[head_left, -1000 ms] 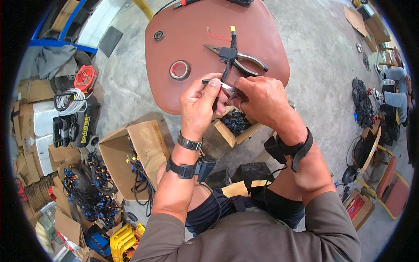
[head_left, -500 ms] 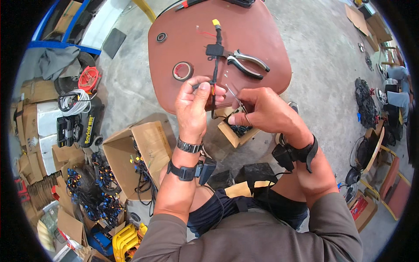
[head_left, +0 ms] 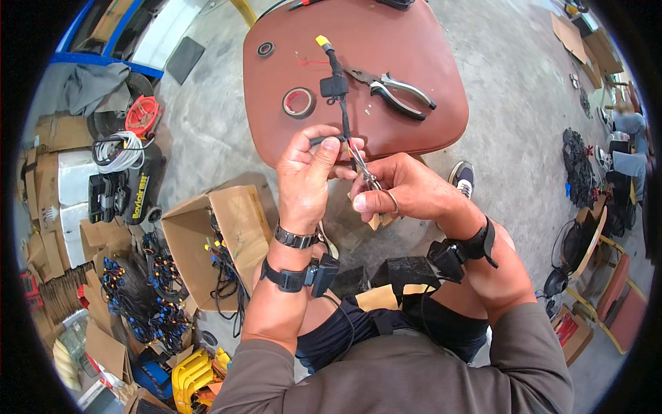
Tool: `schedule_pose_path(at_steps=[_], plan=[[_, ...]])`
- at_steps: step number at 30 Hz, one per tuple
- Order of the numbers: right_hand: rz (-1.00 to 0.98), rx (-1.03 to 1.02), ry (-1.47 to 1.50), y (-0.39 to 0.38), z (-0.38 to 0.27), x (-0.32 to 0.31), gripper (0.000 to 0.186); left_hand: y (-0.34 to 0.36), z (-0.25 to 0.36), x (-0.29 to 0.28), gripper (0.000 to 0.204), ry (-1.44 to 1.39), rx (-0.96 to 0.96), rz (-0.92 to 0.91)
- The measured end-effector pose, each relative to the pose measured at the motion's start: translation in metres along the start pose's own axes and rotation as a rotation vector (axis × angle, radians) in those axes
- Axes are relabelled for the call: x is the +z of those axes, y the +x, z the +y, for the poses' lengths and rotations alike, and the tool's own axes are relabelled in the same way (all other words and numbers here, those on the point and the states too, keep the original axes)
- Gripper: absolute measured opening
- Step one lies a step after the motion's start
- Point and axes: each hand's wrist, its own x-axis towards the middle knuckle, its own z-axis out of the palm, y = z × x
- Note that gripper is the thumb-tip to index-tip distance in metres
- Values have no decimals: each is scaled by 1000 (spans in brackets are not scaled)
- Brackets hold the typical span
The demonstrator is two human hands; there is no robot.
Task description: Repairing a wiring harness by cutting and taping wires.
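My left hand (head_left: 307, 172) pinches a black-wrapped wiring harness (head_left: 345, 114) between thumb and fingers at the near edge of a brown padded seat. The harness runs away from me over the seat, past a flat black block (head_left: 334, 86), to a yellow connector (head_left: 322, 41). Beside the pinch, short red and yellow wires show. My right hand (head_left: 407, 185) is closed on small scissors (head_left: 371, 179), with a finger through the handle loop. Their blades reach the harness by my left fingertips; whether they touch the wires I cannot tell.
On the brown seat (head_left: 434, 62) lie pliers (head_left: 400, 96) with black and grey handles, a tape roll (head_left: 299, 103) and a small dark ring (head_left: 265, 49). An open cardboard box (head_left: 176, 245) with cables stands on the floor at left, near a heap of wiring (head_left: 148, 297).
My right hand has moved left with the scissors, bringing the blades from beside the harness up to the wires. My left hand keeps its pinch. The seat appears shifted slightly right and up.
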Motion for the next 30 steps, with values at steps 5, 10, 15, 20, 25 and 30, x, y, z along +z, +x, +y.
schedule_pose_path(at_steps=[5,10,15,20,25,30], plan=[[6,-7,-48,1,0,-1,32,-2,0,-1,22,-60,-30,-31],[54,22,-66,0,0,-1,33,-6,0,2,19,-80,-26,-69],[88,13,-80,-3,-9,0,32,-8,-1,10,16,-115,-26,-88],[111,11,-129,-3,-7,-3,30,-7,-3,12,17,-93,-9,-106],[152,-39,-147,-3,-1,-8,32,-8,-6,14,18,-78,13,-150],[152,-22,-128,-5,-8,-5,34,-9,-8,18,18,-77,28,-132]])
